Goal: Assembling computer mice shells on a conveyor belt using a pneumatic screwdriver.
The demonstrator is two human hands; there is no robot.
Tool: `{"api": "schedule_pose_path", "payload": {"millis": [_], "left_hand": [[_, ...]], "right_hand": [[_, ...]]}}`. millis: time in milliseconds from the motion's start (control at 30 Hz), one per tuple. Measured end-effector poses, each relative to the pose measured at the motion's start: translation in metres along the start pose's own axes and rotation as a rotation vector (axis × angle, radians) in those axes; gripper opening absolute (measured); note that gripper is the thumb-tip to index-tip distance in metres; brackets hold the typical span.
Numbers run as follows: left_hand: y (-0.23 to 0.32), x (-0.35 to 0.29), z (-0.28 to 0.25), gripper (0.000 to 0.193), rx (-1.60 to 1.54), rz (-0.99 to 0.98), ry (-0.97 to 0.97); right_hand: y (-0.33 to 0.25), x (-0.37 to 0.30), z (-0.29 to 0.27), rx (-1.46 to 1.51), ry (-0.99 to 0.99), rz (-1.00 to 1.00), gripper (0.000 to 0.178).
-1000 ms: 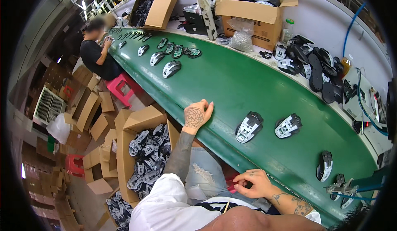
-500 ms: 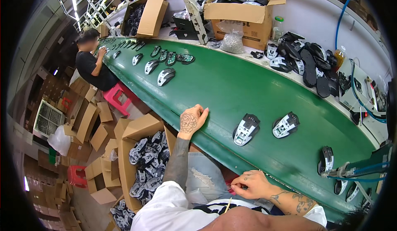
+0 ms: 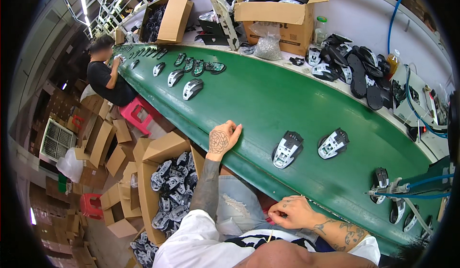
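Note:
My left hand [image 3: 224, 139] rests on the near edge of the green conveyor belt [image 3: 268, 95], its fingers curled loosely under and nothing visible in them. At the belt's front edge, further right, my right hand [image 3: 293, 212] lies with bent fingers drawn together; no held thing shows. Beyond my right hand are two silver-and-black computer mouse shells, a left one [image 3: 288, 149] and a right one [image 3: 333, 143]. Neither is touched. Another mouse shell [image 3: 380, 179] lies toward the right end, partly under a metal bar with blue tubes [image 3: 407, 190].
Beside my left arm stands an open carton [image 3: 146, 191] full of mouse shells. More shells [image 3: 193, 89] line the belt's far left, where a co-worker [image 3: 106, 76] sits. Behind the belt, a shelf holds a cardboard box [image 3: 273, 16], a bag of small parts [image 3: 268, 47] and piled black shells [image 3: 359, 66].
The mouse shells on the right half of the belt sit slightly further right, and one is now more under the metal bar. Both my hands stay in place; the view has shifted slightly.

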State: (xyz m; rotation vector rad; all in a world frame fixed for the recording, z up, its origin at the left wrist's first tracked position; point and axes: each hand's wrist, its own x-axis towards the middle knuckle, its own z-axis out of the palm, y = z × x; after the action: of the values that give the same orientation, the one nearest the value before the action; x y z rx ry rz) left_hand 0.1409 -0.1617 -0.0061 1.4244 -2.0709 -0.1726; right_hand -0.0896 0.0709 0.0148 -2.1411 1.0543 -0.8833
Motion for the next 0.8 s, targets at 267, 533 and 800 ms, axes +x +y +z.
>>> {"api": "schedule_pose_path", "payload": {"millis": [267,533,800], "left_hand": [[-0.0012,-0.0001,0.0013,0.021,-0.053,0.095,0.134],[-0.0017,0.0003,0.0019,0.020,-0.056,0.104,0.123],[-0.0015,-0.0013,0.0019,0.020,-0.057,0.080,0.096]], "right_hand": [[0.0001,-0.0008,0.0002,0.011,0.004,0.001,0.008],[-0.0007,0.0005,-0.0002,0.005,0.011,0.010,0.008],[-0.0013,-0.0008,-0.0001,-0.002,0.007,0.006,0.008]]}}
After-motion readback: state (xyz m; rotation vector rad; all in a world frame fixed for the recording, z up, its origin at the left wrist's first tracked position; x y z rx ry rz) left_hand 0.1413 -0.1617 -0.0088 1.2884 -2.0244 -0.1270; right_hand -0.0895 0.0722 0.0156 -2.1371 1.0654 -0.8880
